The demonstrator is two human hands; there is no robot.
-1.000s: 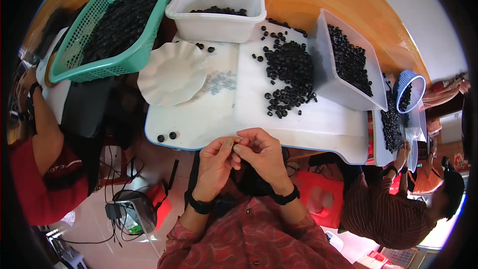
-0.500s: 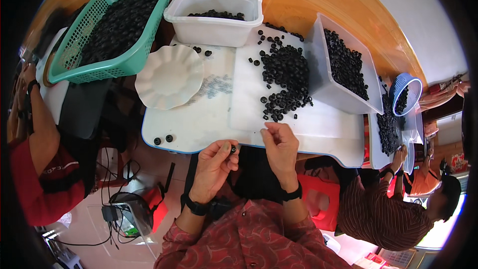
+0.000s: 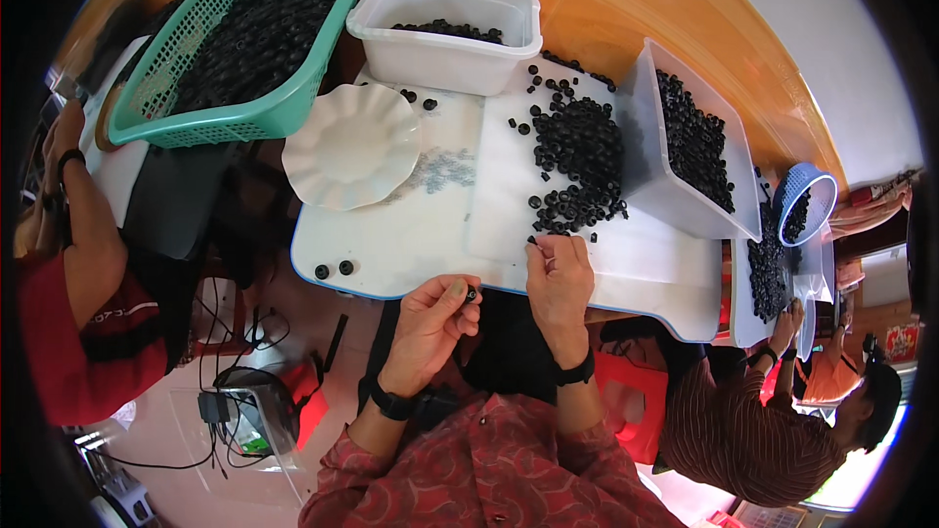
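Note:
Between thumb and fingertips my left hand point(image 3: 423, 325) pinches a small round black part point(image 3: 471, 294) just off the table's near edge. My right hand point(image 3: 560, 284) is closed over the table edge, with a tiny black piece point(image 3: 531, 240) at its thumb and fingertip; its shape is too small to tell. Just beyond that hand lies a loose pile of small black round parts point(image 3: 577, 152) on a white sheet point(image 3: 499, 186). Two similar black parts point(image 3: 334, 270) sit by the table's left near corner.
A white scalloped plate point(image 3: 352, 152) lies left of the pile. Behind stand a green basket point(image 3: 279, 117) and a white tub point(image 3: 440, 64), both holding black parts. A translucent bin point(image 3: 675, 200) of parts is at right. People work at either side; cables point(image 3: 220, 430) trail on the floor at left.
My right hand's fingers have closed together near the pile, and a tiny black piece shows at their tips. The left hand keeps its black part. The whole view has shifted slightly.

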